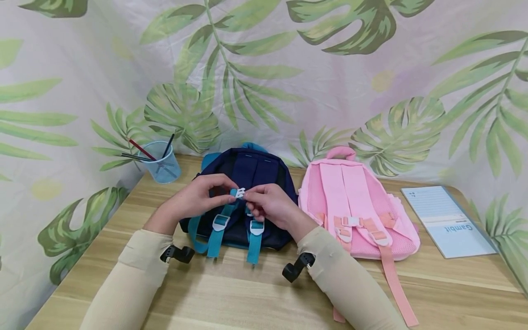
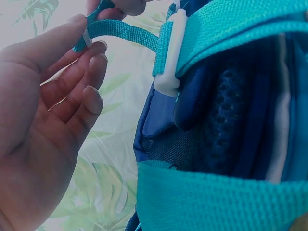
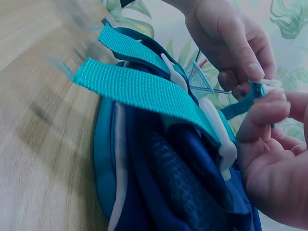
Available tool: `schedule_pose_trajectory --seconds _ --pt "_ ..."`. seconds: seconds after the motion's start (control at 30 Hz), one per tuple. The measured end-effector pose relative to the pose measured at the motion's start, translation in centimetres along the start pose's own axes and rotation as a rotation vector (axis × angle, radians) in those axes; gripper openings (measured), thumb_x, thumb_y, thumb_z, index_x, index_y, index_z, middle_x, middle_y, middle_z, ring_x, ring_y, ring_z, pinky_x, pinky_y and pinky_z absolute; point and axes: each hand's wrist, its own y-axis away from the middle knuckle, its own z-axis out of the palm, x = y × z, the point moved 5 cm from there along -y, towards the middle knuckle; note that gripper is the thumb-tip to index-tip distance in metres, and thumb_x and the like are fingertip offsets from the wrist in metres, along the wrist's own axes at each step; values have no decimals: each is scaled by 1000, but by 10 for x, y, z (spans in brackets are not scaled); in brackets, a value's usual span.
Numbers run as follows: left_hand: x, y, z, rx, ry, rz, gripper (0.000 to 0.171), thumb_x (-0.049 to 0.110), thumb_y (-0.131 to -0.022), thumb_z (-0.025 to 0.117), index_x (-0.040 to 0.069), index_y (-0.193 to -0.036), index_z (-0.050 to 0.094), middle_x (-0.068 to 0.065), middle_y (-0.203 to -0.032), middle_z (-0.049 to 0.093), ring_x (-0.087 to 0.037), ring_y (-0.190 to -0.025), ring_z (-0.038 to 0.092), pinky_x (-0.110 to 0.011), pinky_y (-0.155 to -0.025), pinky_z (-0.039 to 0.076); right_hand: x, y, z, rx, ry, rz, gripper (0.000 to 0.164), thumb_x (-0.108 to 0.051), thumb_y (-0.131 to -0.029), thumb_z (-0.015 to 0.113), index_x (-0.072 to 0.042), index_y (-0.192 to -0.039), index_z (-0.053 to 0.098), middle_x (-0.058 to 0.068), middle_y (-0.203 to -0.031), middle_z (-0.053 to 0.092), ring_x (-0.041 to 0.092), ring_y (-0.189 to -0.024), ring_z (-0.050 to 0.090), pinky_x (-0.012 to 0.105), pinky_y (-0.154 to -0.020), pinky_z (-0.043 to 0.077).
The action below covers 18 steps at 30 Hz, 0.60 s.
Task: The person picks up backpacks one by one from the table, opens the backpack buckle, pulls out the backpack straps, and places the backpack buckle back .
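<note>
A navy backpack (image 1: 255,167) with teal straps lies on the table, its strap side up. Above it, my left hand (image 1: 202,195) pinches a white plastic buckle (image 1: 240,193) on a teal strap between thumb and index finger; its prongs show. My right hand (image 1: 270,204) meets it from the other side, thumb and index fingertip pinching at the buckle and its webbing. The fingers partly hide what lies between them. Two white strap adjusters, a left one (image 1: 221,222) and a right one (image 1: 257,227), sit below the hands with loose teal strap ends (image 3: 139,94) hanging from them.
To the right lies a pink backpack (image 1: 342,183), its chest buckle (image 1: 352,222) joined and a long strap (image 1: 398,286) trailing forward. Farther right is a notebook (image 1: 445,220). A blue mesh cup (image 1: 165,169) with pencils stands at back left. Leaf-print cloth hangs behind the table.
</note>
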Motion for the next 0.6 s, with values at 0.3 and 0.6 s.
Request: schedule_pose_trajectory --seconds 0.3,0.6 --pt "0 0 -2 6 0 9 21 13 -101 77 15 -122 77 -6 -111 76 -13 -91 63 -31 -82 55 5 3 -10 1 -6 49 23 -16 -111 62 5 -113 71 2 -74 66 10 -59 57 22 -59 55" --pt "-2 -2 -1 -2 18 -3 21 14 -101 77 16 -122 76 2 -111 74 -15 -92 62 -31 -83 55 1 5 -8 10 7 26 21 -12 -111 60 7 -115 70 1 -74 67 9 -59 59 21 -59 57"
